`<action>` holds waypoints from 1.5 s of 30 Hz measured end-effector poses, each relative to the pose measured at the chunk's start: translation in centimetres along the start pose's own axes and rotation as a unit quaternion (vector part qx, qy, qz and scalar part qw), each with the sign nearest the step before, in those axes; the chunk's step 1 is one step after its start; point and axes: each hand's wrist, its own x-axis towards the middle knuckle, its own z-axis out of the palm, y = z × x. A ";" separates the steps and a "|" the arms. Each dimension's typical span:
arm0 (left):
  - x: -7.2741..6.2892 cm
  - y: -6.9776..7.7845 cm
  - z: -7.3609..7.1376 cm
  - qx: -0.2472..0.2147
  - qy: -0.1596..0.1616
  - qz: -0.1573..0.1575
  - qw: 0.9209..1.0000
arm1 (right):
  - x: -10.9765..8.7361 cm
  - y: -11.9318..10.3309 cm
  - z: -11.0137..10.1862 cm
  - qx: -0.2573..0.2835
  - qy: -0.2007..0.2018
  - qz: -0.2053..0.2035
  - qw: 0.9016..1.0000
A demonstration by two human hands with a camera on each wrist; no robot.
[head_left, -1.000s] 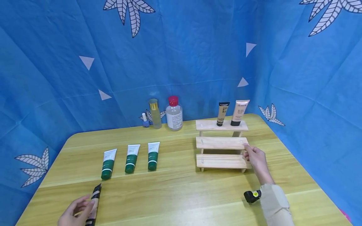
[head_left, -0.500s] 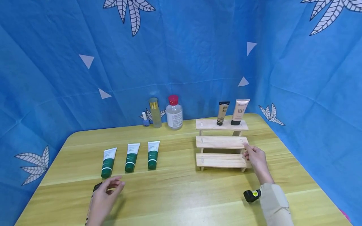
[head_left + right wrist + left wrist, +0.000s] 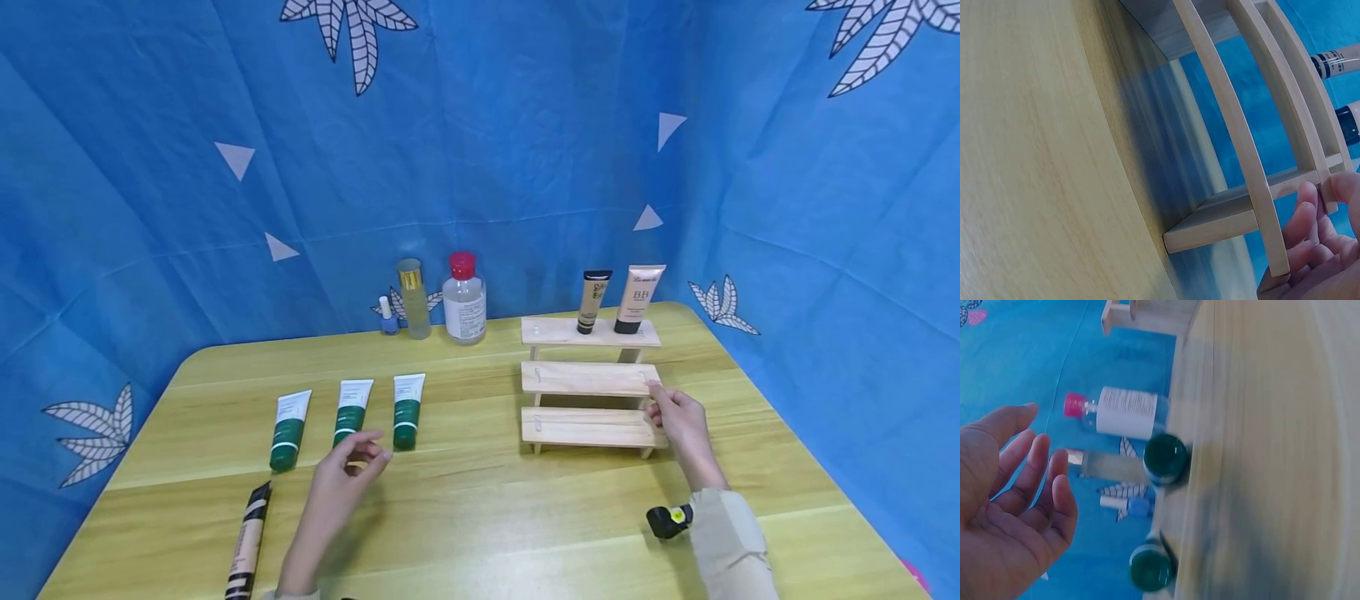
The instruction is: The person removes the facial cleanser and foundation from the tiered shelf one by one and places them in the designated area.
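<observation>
My left hand (image 3: 348, 475) is above the table with its fingers loosely bent and nothing in them. It passes in front of the lower end of the middle green-and-white squeeze tube (image 3: 352, 408). Two like tubes lie on either side, the left tube (image 3: 290, 429) and the right tube (image 3: 407, 411). In the left wrist view the hand (image 3: 1016, 506) is palm up beside two green caps. My right hand (image 3: 681, 425) grips the right end of a three-step wooden stand (image 3: 588, 379); in the right wrist view the thumb and fingers (image 3: 1300, 225) pinch its middle board.
Two cosmetic tubes, a small one (image 3: 592, 302) and a BB cream tube (image 3: 637, 298), stand on the top step. A red-capped bottle (image 3: 464, 308), gold-collared bottle (image 3: 414, 304) and nail polish bottle (image 3: 388, 318) stand at the back. A black-and-beige tube (image 3: 248, 542) lies front left.
My left hand has left the black-and-beige tube at the front left and moved right and away from me, towards the green-and-white tubes. My right hand keeps its hold on the stand.
</observation>
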 end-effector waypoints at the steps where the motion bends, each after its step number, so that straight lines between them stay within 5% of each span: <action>1: 0.1 0.2 0.3 -0.004 -0.003 0.006 1.000 | 0.0 0.0 0.0 0.000 0.000 0.000 1.000; 18: 3.2 3.9 6.2 -0.037 -0.085 0.067 0.993 | 0.1 -0.2 -0.2 -0.002 -0.004 0.000 1.000; 36: 5.9 8.2 12.3 -0.060 -0.165 0.149 0.973 | 0.1 0.0 -0.3 0.008 -0.003 -0.010 1.000; 45: 7.4 10.3 15.0 -0.046 -0.164 0.175 0.970 | 0.2 0.1 -0.1 0.002 -0.007 -0.004 1.000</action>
